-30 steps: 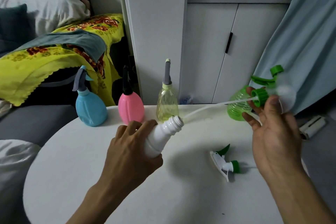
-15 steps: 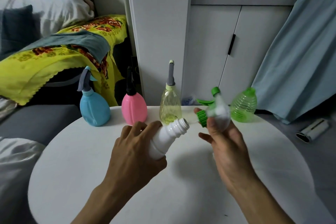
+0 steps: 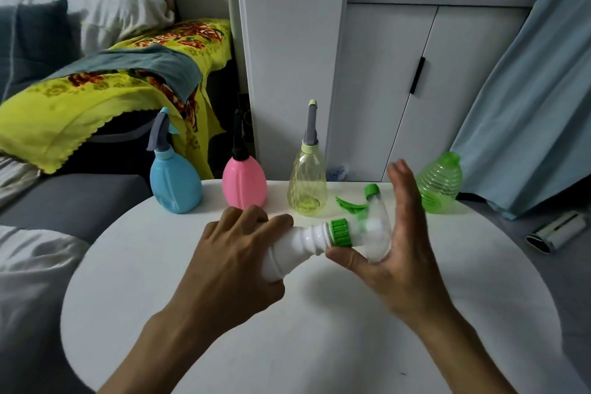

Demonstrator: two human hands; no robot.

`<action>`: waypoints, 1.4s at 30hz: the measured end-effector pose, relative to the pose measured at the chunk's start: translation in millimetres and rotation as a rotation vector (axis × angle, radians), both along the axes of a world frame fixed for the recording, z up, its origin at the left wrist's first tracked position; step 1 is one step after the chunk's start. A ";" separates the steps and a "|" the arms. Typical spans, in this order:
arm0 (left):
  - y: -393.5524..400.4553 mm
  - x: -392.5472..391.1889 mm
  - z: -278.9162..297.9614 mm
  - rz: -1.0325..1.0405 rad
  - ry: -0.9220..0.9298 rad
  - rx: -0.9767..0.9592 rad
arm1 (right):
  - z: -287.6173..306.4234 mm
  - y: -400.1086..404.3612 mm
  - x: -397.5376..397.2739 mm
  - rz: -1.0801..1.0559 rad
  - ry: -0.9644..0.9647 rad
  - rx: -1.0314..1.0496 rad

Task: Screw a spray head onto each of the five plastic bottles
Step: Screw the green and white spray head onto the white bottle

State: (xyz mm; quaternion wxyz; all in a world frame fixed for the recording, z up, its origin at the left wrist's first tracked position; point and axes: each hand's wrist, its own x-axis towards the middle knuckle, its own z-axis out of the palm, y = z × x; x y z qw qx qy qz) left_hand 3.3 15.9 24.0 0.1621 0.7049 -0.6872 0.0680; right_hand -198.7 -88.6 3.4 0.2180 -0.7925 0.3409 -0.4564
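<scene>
My left hand (image 3: 233,253) grips a white bottle (image 3: 294,249), tilted with its neck pointing right. A white spray head (image 3: 374,230) with a green collar (image 3: 341,233) and green trigger sits on that neck. My right hand (image 3: 399,243) holds the spray head between thumb and palm, fingers stretched upward. At the table's back stand a blue bottle (image 3: 174,182), a pink bottle (image 3: 244,184) and a clear yellow bottle (image 3: 307,184), each with a spray head on. A green ribbed bottle (image 3: 443,184) stands at the back right with an open neck.
The round white table (image 3: 319,329) sits before a white cabinet (image 3: 399,80). A sofa with a yellow flowered blanket (image 3: 96,96) lies to the left. A blue cloth (image 3: 531,105) hangs at the right, and a small white object (image 3: 558,232) lies on the floor.
My right hand brought the green-and-white spray head leftward from beside the green bottle and set it on the white bottle's neck. The second spray head seen on the table earlier is out of sight.
</scene>
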 end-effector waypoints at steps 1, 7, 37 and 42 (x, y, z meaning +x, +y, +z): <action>0.9 0.9 1.1 -0.013 -0.014 0.013 | 3.1 -2.6 -4.6 -0.013 0.126 -0.227; 6.3 5.2 3.4 -0.065 -0.063 0.048 | 7.3 1.5 -10.3 0.121 0.332 -0.526; 6.7 5.6 3.0 -0.060 -0.085 -0.008 | 13.8 7.8 -11.5 0.437 -0.095 0.319; 5.6 3.9 2.9 -0.058 -0.100 0.003 | 12.8 7.6 -9.5 0.344 -0.086 0.378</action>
